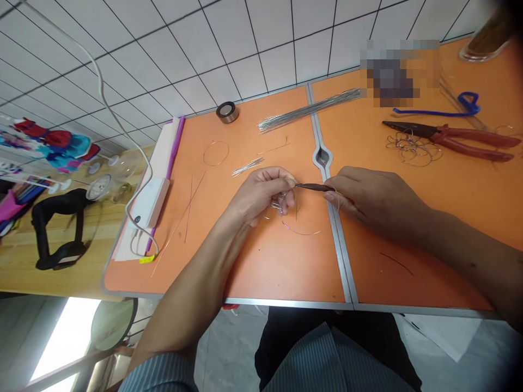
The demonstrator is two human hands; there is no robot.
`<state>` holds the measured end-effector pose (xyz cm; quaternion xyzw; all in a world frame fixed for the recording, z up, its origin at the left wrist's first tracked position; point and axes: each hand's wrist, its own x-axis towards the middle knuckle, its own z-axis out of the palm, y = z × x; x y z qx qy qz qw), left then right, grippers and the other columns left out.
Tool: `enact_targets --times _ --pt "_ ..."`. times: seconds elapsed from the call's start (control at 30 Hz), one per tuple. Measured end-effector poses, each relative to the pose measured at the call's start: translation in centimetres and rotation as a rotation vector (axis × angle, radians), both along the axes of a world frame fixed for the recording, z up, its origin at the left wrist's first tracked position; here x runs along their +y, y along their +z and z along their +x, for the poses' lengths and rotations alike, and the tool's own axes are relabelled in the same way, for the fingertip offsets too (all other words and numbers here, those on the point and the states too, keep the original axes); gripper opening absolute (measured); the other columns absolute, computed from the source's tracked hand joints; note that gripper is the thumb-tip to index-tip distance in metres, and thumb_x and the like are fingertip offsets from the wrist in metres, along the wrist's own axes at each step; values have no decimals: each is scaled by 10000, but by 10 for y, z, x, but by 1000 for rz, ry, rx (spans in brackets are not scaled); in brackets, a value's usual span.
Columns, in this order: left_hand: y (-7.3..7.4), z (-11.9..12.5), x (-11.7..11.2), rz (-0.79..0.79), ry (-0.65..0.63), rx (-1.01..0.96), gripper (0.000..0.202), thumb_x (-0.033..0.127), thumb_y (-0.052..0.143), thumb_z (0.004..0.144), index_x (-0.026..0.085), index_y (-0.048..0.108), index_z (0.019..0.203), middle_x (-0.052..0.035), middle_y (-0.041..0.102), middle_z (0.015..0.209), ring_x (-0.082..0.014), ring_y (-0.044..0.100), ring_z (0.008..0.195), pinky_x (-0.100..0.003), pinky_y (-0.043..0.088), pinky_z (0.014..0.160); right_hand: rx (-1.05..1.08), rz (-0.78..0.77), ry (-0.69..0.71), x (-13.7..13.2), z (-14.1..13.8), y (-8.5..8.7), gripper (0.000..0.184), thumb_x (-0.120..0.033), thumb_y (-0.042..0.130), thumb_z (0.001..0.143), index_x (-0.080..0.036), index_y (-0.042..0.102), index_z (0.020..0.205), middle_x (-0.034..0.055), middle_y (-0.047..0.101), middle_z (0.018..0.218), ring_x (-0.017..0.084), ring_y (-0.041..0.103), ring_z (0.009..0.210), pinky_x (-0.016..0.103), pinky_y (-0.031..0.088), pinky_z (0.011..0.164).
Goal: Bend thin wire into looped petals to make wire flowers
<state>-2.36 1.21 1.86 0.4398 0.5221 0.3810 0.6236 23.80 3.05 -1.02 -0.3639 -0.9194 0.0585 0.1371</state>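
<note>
While the left hand [275, 190] holds looped wire [277, 206], the right hand [368, 193] grips a dark tool [314, 187]

At frame centre, over the orange worktop [286, 267], the left fingers close at the tool's tip, probably bracing the wire, though the pinch is too small to read. Pliers [453, 139], upper right, seem kept within reach.

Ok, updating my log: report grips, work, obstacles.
Left grip: bent wire. Right grip: slim dark tool, tip at left fingertips. Red-handled pliers apart from both grips.

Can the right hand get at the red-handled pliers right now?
Probably yes: nothing visible blocks the right hand from the red-handled pliers, though its fingers hold a dark slim tool.
</note>
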Motion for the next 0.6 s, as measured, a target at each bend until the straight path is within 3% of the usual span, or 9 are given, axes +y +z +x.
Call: enact_targets --times 0.27,0.6 --pt "-1 -3 0 19 -33 33 156 240 796 834 174 714 718 -31 715 592 -103 583 408 -214 452 447 -51 162 21 2 2 1 456 -427 398 1181 -188 764 1051 92 688 904 226 551 752 343 250 637" --pt "0 -4 -4 114 -47 129 148 248 787 873 175 724 761 -39 730 622 -111 614 460 -218 474 492 -45 181 23 1 3 -1 449 -424 396 1178 -196 757 1040 90 689 900 217 531 739 346 229 635"
